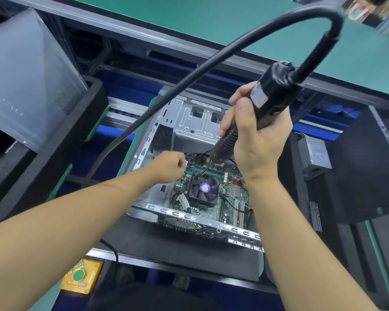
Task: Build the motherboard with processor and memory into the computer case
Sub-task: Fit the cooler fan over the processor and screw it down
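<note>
An open metal computer case (184, 122) lies on its side in the middle. Inside it sits the green motherboard (230, 194) with a black cooler fan (204, 188) and memory slots. My right hand (256, 140) grips a black electric screwdriver (265, 104), its thin bit pointing down at the board just above the fan. My left hand (169, 168) hovers over the board's upper left edge, fingers curled as if pinching something small; what it holds is too small to tell.
A thick black cable (189, 77) arcs from the screwdriver across the view. A yellow box with a green button (81, 276) sits at the bench's near edge. Another case panel (25, 81) stands at left, a grey power supply (313, 156) at right.
</note>
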{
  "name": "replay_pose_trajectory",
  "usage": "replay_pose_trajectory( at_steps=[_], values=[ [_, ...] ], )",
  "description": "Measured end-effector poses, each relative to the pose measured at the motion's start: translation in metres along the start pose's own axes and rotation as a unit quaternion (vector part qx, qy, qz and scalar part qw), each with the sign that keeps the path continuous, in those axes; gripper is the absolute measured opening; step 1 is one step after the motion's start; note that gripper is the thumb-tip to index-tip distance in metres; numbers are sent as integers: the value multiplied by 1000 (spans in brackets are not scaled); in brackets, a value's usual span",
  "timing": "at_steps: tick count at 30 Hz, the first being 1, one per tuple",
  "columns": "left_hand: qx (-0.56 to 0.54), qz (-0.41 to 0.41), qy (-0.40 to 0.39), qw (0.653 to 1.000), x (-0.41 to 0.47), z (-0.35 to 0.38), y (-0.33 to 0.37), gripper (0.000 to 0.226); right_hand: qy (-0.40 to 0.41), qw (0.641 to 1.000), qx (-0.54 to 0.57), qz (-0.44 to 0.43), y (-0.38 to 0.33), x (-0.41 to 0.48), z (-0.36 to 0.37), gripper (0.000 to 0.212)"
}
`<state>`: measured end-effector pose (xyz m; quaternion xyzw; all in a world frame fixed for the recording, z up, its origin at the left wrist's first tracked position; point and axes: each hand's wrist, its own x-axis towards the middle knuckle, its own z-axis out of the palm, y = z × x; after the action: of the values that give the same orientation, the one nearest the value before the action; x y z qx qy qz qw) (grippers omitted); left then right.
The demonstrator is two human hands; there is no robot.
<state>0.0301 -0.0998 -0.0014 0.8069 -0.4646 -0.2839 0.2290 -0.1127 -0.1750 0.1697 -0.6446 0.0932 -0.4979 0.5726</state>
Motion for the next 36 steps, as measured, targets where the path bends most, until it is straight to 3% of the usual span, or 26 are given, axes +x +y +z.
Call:
replay_pose_trajectory(
  at_steps=[3,5,8,9,11,13,15,21,27,36],
  values=[
    [101,-34,-175,979,-8,5,2,17,13,1000,-2,-5,-2,2,-8,21],
    [107,-41,-133,984,-7,8,6,19,24,1000,-8,-12,-3,4,-15,21],
    [41,12,23,999,2,8,22,8,40,999,-30,-20,-2,7,-31,19],
    [57,68,34,995,5,11,28,17,43,998,-35,-21,-1,7,-36,19],
    [173,171,-9,970,11,23,41,68,59,998,-35,-8,3,6,-48,19],
    [286,206,-62,934,16,39,51,113,76,996,-39,12,10,2,-59,20],
    [338,207,-98,913,22,55,51,131,83,995,-50,27,17,-2,-69,20],
    [298,206,-70,930,29,75,37,96,89,992,-63,64,28,-5,-77,17],
    [268,198,-81,939,26,72,33,91,28,993,73,93,34,-3,-82,31],
    [261,193,-92,941,24,72,35,91,12,995,55,80,39,-5,-75,27]
  ],
)
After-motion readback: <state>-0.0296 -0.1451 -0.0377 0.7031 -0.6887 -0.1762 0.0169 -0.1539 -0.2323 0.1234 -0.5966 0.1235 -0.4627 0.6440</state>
